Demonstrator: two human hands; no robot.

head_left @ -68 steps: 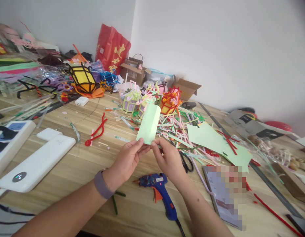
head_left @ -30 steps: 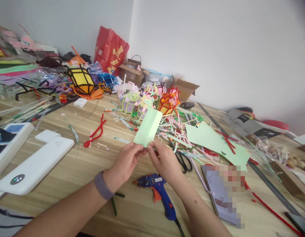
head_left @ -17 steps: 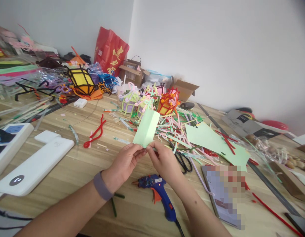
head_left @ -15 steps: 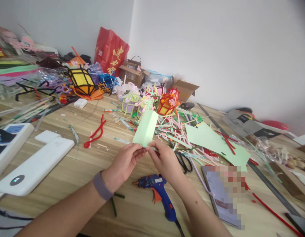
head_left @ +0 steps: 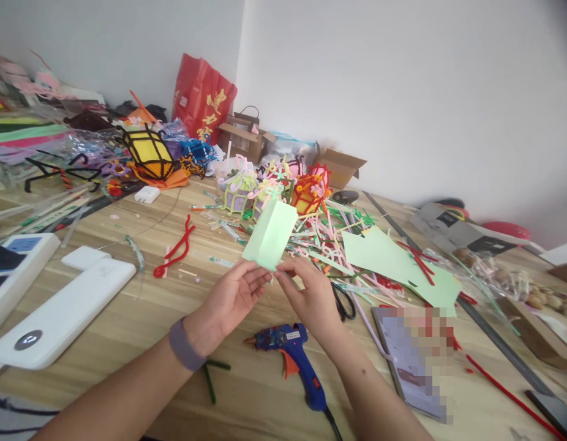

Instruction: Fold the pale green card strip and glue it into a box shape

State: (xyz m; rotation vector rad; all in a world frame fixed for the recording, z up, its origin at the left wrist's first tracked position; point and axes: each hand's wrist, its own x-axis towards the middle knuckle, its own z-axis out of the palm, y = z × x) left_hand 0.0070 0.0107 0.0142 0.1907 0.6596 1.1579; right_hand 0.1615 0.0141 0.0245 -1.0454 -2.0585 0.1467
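A folded sheet of light green paper (head_left: 270,233) is held up over the table, a lengthwise crease dividing it into two faces. My right hand (head_left: 307,294) pinches its near edge between thumb and fingers. Along the same edge, my left hand (head_left: 231,300) supports the lower left corner, palm turned up and fingers curled. Below the hands lies a blue glue gun (head_left: 295,361) with an orange trigger, its nozzle pointing left. Black-handled scissors (head_left: 344,301) rest partly hidden behind my right hand. Two short dark green pipe cleaner pieces (head_left: 213,380) lie near my left wrist.
Pipe-cleaner lanterns (head_left: 240,193) and loose pipe cleaners stand beyond the paper. More green paper (head_left: 394,260) lies right, above a phone (head_left: 407,367). At left are a white power bank (head_left: 76,312) and a power strip (head_left: 21,263). A red bag (head_left: 203,98) stands behind.
The green paper has tilted rightward at its far end, showing more of its right face. My left fingers have loosened and spread slightly at the near edge. The view has shifted a little.
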